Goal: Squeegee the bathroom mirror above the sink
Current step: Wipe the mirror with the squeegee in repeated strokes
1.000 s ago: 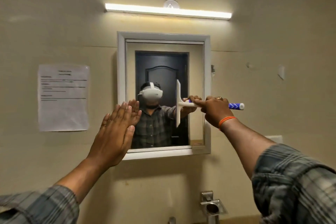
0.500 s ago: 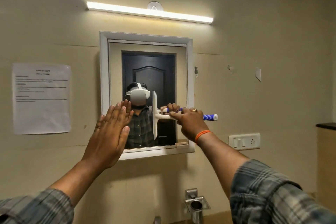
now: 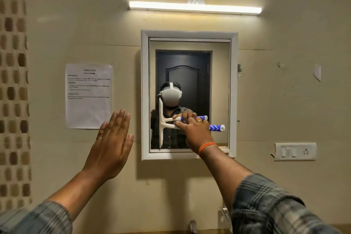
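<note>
A white-framed mirror hangs on the beige wall. My right hand grips the blue-and-white handle of a white squeegee. The blade stands upright against the glass near the mirror's lower left edge. The handle's blue end sticks out to the right of my fist. My left hand is flat with fingers straight, raised in front of the wall just left of the mirror frame, holding nothing. The sink is out of sight.
A printed paper sheet is taped to the wall left of the mirror. A tube light glows above. A switch and socket plate sits at the right. A tap fitting shows below. Patterned tiles line the far left.
My right hand has drawn the squeegee leftward across the glass, from the right part to near the left edge. My view has shifted left, and the left hand now sits off the mirror.
</note>
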